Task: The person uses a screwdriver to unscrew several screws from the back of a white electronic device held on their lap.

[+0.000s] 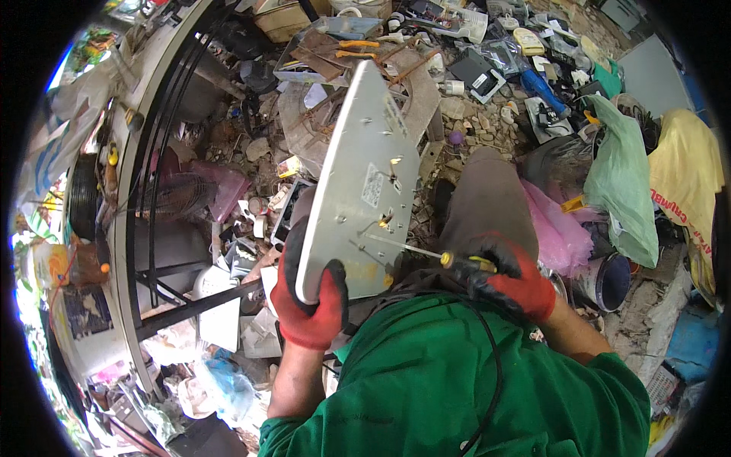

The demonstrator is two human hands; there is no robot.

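A flat grey metal panel (346, 209) with a pale rim stands tilted over my lap, a label and a few small holes with wire ends on its face. My left hand (314, 308), in a red and black glove, grips its lower left corner. In my right hand (518, 278), gloved the same way, is a screwdriver (470, 263) with a yellowish handle. Its thin shaft points left, and the tip reaches the panel's face near a lower hole with wires; whether it touches is hard to tell.
At left runs a black metal frame (202, 308). Beyond the panel, orange-handled pliers (358, 44) lie among scrap on a tray. Electronic parts and rubble cover the ground. Green (624, 183) and yellow plastic bags (685, 167) hang at right, above a dark bucket (609, 282).
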